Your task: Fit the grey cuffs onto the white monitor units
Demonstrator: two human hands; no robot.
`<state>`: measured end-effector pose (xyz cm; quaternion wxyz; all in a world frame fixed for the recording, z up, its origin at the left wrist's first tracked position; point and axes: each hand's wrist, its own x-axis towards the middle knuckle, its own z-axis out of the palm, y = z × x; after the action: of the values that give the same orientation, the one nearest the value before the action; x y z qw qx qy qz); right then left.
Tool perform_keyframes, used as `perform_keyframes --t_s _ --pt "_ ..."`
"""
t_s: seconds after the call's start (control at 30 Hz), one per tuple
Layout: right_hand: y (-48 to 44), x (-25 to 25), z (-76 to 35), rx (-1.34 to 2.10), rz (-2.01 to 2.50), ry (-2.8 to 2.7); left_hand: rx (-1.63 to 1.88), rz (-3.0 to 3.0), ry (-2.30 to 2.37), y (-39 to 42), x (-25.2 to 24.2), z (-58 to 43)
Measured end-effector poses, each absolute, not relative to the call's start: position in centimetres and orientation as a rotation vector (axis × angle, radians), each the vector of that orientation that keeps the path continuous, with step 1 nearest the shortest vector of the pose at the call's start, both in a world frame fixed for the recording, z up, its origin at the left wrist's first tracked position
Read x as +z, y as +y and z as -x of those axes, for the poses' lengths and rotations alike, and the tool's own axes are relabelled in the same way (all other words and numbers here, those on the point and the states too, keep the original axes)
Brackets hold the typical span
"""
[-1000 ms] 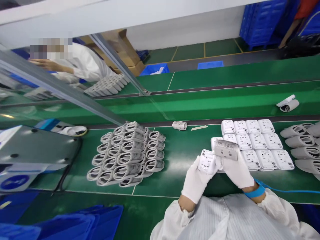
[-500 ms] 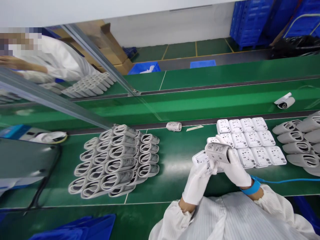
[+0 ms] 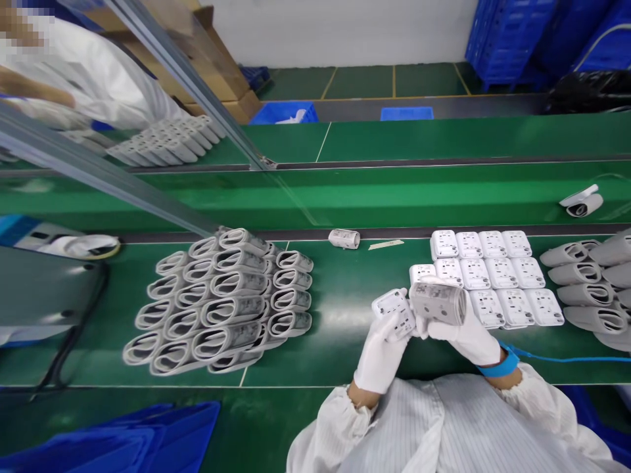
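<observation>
My gloved left hand [image 3: 382,351] has its fingers closed round a white wall-socket unit [image 3: 393,311], its face with slots and print turned up. My gloved right hand [image 3: 466,336] grips a grey-white rolled printed sheet [image 3: 438,301], which lies almost level beside the unit. The two hands are close together, and their fingers partly hide the lower edges of both things. Just beyond them, rows of white socket units [image 3: 476,273] lie face up on the green bench [image 3: 340,355]. A blue band with a cord [image 3: 507,362] circles my right wrist.
Stacked rolled sheets [image 3: 236,309] stand to the left, with more rolls [image 3: 586,293] at the far right. A single roll [image 3: 344,238] and a paper strip [image 3: 386,244] lie near the back edge. A co-worker's white sleeve [image 3: 108,72] shows beyond the slanted metal post [image 3: 192,75].
The rolled sheet in my right hand has shifted slightly right, and more of the socket unit's face shows in my left hand. Both things stay held. The view has tilted a little.
</observation>
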<state>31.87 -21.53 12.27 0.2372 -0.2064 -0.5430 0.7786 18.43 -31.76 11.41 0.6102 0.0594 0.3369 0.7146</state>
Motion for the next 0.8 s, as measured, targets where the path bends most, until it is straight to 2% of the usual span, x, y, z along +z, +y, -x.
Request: perform_keyframes --t_s 0.1,0.47,0.67,0.8 --pt "-21.4 12.6 -32.1 2.187 0.611 -1.42 1.652 -0.111 0.814 -31.9 11.7 -18.5" --pt "-22.2 13.6 -32.2 1.908 0.947 -1.476 1.803 -0.133 0.966 -32.0 13.4 -18.7" --pt "-23.3 13.4 -32.5 1.901 0.863 -1.539 1.887 -0.214 1.05 -31.8 13.1 -19.4" --pt "-24.0 13.5 -32.3 1.719 0.811 -1.805 1.887 -0.252 1.138 -31.9 12.3 -19.7"
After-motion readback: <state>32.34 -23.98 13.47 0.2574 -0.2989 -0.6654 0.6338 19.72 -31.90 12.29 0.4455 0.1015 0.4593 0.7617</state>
